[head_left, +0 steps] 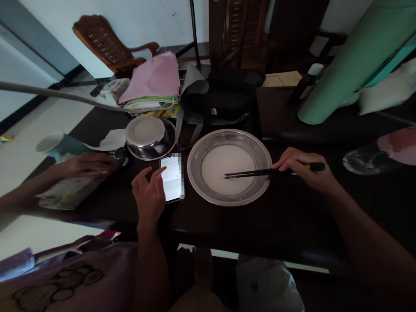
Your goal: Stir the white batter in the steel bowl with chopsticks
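My right hand [300, 167] grips a pair of dark chopsticks [250, 173]. Their tips reach over the rim into a wide metal bowl [195, 184] holding a milky white liquid [224, 158]; whether the tips are below its surface I cannot tell. Left of the bowl, a lit smartphone [171, 184] lies face up on the dark table. My left hand [149, 193] is over the phone's left edge with the fingers apart and holds nothing. Its index fingertip is at the screen, where touch and hover look alike.
An upturned steel bowl [144, 130] sits behind the phone. Another person's hand [91, 164] rests on a patterned packet [69, 190], beside a remote control [118, 157] and a mug [61, 145]. A black bag [230, 97], green cylinder [341, 73] and clear bottle [360, 160] stand farther back and right.
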{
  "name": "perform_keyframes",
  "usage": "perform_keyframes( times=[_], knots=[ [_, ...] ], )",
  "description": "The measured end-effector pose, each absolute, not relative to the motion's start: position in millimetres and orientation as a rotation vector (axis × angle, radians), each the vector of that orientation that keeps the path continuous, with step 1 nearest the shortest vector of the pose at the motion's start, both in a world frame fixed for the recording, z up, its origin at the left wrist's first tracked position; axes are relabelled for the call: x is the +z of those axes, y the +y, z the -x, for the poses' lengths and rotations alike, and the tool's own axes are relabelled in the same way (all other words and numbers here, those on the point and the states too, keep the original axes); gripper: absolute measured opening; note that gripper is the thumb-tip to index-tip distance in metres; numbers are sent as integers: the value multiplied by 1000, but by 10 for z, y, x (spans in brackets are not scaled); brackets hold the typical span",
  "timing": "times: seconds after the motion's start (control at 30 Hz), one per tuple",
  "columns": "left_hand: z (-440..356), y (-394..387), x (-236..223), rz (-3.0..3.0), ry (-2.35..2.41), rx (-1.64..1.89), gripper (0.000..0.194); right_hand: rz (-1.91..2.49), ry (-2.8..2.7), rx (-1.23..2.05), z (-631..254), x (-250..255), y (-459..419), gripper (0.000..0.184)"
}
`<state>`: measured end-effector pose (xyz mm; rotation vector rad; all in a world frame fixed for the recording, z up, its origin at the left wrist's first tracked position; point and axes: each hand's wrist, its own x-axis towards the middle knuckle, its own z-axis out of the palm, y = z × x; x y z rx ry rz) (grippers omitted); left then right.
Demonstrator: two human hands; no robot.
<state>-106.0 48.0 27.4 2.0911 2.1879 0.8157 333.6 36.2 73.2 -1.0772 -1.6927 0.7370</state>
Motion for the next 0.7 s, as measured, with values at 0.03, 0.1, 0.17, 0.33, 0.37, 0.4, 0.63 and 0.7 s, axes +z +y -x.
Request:
perform_keyframes(
  times=[0.03, 0.1, 0.17, 0.33, 0.37, 0.4, 0.63, 0.7],
  knots=[
    [1046, 512, 280, -2065, 2212, 773, 58, 1098, -1682, 722, -3338, 733, 364, 33],
    [1017, 553, 292, -2034, 2231, 710, 58, 1142, -1614, 700, -3353, 733, 364, 34],
    [991, 577, 307, -2033, 2235, 668, 58, 1133, -1567, 718, -3366, 729, 356, 37],
    [941, 639, 349, -2026, 2270, 567, 55, 1068, -1652, 785, -3349, 730, 343, 34],
    [935, 649, 355, -2023, 2268, 543, 56, 1076, -1652, 778, -3349, 734, 344, 33],
    [932, 654, 360, -2026, 2263, 534, 56, 1088, -1641, 767, -3352, 738, 345, 34],
    [978, 498, 315, -2113, 2211, 839, 67, 1093, -1624, 758, -3354, 736, 339, 35],
    [982, 426, 282, -2146, 2156, 824, 70, 1096, -1655, 754, -3349, 735, 342, 33]
  ],
)
